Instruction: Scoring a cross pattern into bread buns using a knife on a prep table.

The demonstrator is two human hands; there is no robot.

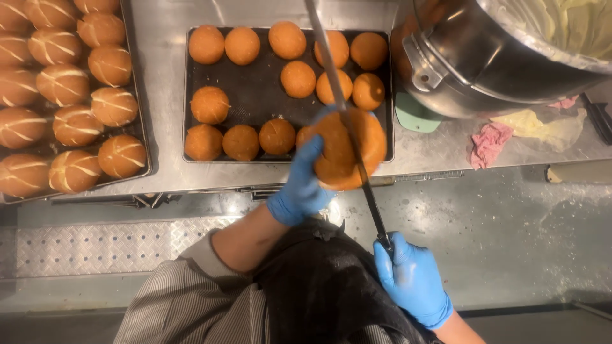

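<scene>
My left hand [301, 185], in a blue glove, grips a round golden bun [347, 150] and holds it up above the front edge of the steel counter. My right hand [413, 280], also in a blue glove, is closed on the handle of a long knife [341, 102]. The blade runs up and away across the bun, lying in a cut through its top. Behind the bun sits a dark baking tray [255, 89] with several plain round buns.
A second tray [137, 137] at the left holds several buns with white filling lines. A large steel mixing bowl [484, 64] with cream stands at the upper right. A pink cloth [489, 143], a yellow cloth [542, 124] and a green scraper [414, 114] lie on the counter.
</scene>
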